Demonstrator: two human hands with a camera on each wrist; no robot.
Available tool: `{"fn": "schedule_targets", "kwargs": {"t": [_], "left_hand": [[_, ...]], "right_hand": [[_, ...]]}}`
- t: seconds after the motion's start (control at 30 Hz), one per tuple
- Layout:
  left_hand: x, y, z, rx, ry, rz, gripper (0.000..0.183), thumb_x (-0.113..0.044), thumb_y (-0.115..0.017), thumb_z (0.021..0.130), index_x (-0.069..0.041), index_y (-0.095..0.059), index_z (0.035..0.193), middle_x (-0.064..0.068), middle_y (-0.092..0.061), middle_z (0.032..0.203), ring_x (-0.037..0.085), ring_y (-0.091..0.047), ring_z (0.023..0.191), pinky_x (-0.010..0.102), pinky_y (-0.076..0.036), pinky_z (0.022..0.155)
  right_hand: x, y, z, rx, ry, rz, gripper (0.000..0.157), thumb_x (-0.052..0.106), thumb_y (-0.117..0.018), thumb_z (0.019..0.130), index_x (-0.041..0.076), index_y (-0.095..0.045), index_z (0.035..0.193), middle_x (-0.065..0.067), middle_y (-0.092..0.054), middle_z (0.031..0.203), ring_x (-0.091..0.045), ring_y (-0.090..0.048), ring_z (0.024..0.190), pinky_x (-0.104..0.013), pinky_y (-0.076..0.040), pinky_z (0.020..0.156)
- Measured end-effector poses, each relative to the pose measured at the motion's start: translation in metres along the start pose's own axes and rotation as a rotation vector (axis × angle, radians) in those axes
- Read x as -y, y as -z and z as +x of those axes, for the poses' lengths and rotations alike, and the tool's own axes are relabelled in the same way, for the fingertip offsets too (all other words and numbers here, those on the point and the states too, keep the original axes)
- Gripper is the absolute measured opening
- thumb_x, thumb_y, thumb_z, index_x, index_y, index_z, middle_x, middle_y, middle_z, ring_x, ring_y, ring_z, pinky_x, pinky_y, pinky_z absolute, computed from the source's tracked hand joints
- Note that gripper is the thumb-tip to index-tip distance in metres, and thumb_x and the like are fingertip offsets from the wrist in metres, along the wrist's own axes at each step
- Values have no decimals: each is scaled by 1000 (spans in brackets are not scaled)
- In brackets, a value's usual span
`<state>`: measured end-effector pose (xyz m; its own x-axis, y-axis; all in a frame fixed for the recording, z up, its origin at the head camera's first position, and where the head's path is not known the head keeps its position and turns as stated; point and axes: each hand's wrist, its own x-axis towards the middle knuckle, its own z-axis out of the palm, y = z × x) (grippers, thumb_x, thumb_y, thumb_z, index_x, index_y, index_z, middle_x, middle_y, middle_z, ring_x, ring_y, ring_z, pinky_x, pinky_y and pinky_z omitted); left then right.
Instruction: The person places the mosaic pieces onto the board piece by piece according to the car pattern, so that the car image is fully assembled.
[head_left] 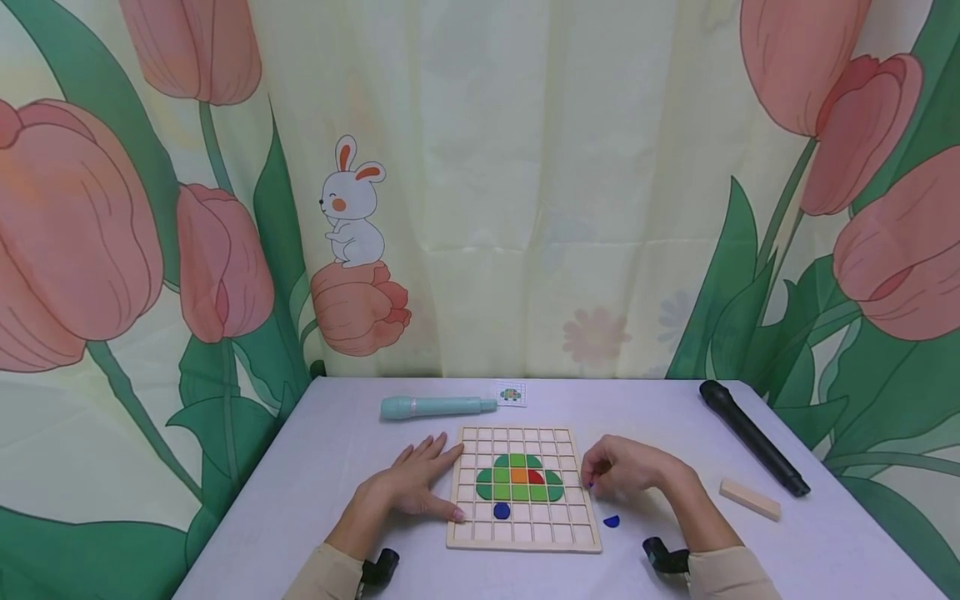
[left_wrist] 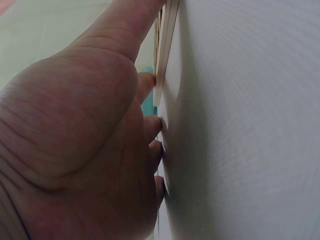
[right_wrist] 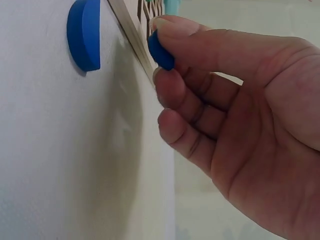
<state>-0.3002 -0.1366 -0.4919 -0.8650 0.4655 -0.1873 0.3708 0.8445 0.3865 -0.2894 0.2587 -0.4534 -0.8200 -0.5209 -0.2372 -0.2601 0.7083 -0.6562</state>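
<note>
A wooden grid board lies on the white table, with green, orange, red and blue pieces set in its cells. Spread along the board's left edge is my left hand; its thumb and index finger touch the frame, and the other fingertips rest on the table. At the right edge my right hand pinches a blue half-round piece between thumb and fingers. Another blue half-round piece lies on the table below that hand. Inside the grid, a blue round shape sits in the lower left part.
Behind the board lie a light teal pen-like stick and a small pattern card. To the right are a wooden strip and a black cylindrical rod. A printed curtain hangs behind the table.
</note>
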Motion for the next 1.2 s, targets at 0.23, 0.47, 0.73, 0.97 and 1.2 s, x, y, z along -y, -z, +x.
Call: {"fn": "schedule_targets", "kwargs": {"t": [0.23,0.47,0.73,0.97,1.2], "left_hand": [[-3,1,-3,-8,-13,7,117,-77,-79,72,-27,-31,165,12,-17,175,35,-10,163,63,-11,129],[-2,1,-3,-7,-14,14,117,-78,-78,72,-27,-30,165,12,-17,175,34,-10,163,63,-12,130],[-2,1,-2,-3,-17,-3,116,-77,-79,72,-26,-30,165,12,-16,175,35,-9,163,63,-10,130],[-2,1,-2,0,-12,-1,116,-76,-79,72,-27,-30,165,12,-16,175,35,-9,163,63,-10,130],[-2,-1,-2,-4,-9,-2,116,-77,-79,72,-27,-31,165,12,-16,175,35,-10,163,63,-11,130]], "right_hand": [[7,0,6,-54,72,26,7,1,-72,94,8,-73,97,-2,-68,91,-18,-59,88,-26,-47,73],[15,-3,13,-105,140,96,4,5,-72,96,5,-71,100,-4,-68,91,-20,-60,89,-25,-49,74],[23,-11,18,-95,156,129,7,6,-74,95,8,-78,100,-7,-77,99,-21,-65,90,-22,-55,81],[28,-16,20,-90,175,128,9,7,-75,95,11,-80,100,-4,-78,100,-20,-68,90,-21,-58,85],[35,-25,24,-65,194,121,8,6,-76,94,9,-80,100,-1,-78,100,-16,-68,87,-20,-58,83]]}}
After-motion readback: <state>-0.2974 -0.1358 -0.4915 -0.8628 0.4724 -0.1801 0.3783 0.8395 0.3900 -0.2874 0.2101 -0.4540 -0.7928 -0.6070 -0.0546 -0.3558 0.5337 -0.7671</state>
